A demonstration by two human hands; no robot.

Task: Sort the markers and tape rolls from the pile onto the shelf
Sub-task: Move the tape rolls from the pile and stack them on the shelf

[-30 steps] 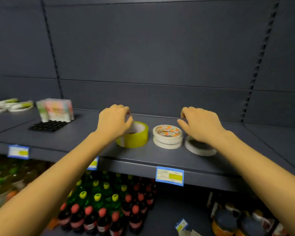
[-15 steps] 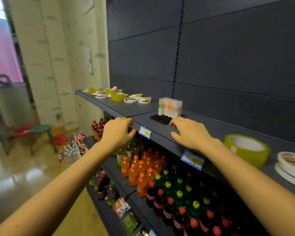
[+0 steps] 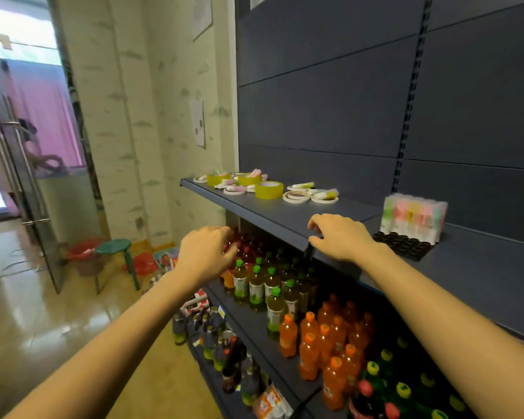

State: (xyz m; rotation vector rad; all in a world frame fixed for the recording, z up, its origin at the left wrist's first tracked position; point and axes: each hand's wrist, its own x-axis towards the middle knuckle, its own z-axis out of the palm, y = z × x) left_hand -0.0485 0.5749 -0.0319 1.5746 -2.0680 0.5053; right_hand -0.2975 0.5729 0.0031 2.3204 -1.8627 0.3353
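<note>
- Fingers (image 3: 223,235) of the left hand (image 3: 206,252) are loosely curled with nothing in them. The hand hangs left of centre, in front of the drink bottles (image 3: 256,285) below.
- And the pile (image 3: 254,186)?
- Up on the shelf (image 3: 285,214), upper middle of the frame, well apart from both hands. Yellow tape rolls (image 3: 269,189), flat white tape rolls (image 3: 296,196), markers (image 3: 303,185) lying among them.
- Right hand (image 3: 342,237)?
- Centre frame, over the shelf's front edge. Its fingers (image 3: 316,226) are bent down and slightly apart, holding nothing I can see. Whether they touch the edge, can't tell.
- Further right?
- A wrapped pack of pastel markers (image 3: 413,216) stands upright on a black tray (image 3: 403,246), near that wrist, untouched.
</note>
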